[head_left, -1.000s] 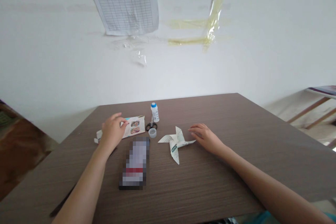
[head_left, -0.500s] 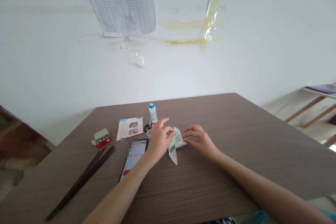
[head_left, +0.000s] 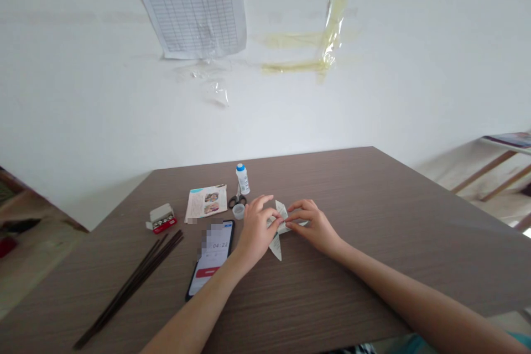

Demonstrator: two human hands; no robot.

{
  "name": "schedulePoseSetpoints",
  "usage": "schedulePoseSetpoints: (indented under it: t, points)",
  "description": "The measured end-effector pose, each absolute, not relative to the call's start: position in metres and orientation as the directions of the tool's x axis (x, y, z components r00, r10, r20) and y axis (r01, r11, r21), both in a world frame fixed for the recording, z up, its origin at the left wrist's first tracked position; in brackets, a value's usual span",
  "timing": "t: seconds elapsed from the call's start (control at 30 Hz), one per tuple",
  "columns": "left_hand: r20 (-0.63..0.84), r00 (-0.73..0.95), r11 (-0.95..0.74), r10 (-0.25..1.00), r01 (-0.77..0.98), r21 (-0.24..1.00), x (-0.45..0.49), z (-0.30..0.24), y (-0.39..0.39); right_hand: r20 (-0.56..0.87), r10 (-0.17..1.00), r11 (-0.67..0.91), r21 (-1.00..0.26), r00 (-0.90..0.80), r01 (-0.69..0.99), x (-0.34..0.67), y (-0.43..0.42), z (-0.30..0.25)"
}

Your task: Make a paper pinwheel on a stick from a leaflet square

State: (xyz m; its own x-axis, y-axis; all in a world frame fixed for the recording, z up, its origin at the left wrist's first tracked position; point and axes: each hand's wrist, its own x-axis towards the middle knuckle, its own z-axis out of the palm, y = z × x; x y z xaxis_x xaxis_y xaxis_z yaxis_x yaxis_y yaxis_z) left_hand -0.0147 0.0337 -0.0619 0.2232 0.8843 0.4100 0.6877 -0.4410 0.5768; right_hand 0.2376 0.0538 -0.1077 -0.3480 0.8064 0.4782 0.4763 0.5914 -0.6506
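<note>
A folded piece of printed paper (head_left: pixel 275 246), pale with pointed ends, lies on the table between my hands. My left hand (head_left: pixel 258 228) pinches its middle from the left, thumb and forefinger together, other fingers raised. From the right, my right hand (head_left: pixel 310 223) pinches the same middle part, its fingertips meeting those of the left. The fingers cover the paper's centre; points show above, below and to the right. Just left of my left hand are a small clear cup (head_left: pixel 238 211) and black-handled scissors (head_left: pixel 237 200).
A white glue bottle (head_left: pixel 243 179) with a blue cap stands behind the scissors. Left of my forearm lie a phone (head_left: pixel 211 257) showing a timer, a printed leaflet (head_left: pixel 206 202), an opened red box (head_left: pixel 162 220) and several dark sticks (head_left: pixel 133 282). A white wall (head_left: pixel 290 121) borders the table's back.
My hands have come together over the paper's middle, the right moving left onto it. The paper's right part now sticks out beneath my right fingers. The cup and scissors show more fully.
</note>
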Motion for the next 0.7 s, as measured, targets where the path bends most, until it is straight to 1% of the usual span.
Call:
schedulePoseSetpoints:
  t: [0.27, 0.57, 0.7]
  points:
    - [0.393, 0.233, -0.437, 0.890, 0.683, 0.585, -0.009, -0.074, 0.032, 0.471, 0.815, 0.579, -0.680, -0.337, 0.449, 0.237, 0.053, -0.107]
    - [0.376, 0.217, -0.418, 0.901, 0.664, 0.619, -0.008, -0.069, 0.031, 0.478, 0.808, 0.590, -0.655, -0.345, 0.473, 0.234, 0.052, -0.107]
    - [0.363, 0.196, -0.398, 0.911, 0.652, 0.646, -0.007, -0.067, 0.030, 0.529, 0.784, 0.617, -0.612, -0.324, 0.494, 0.234, 0.051, -0.107]
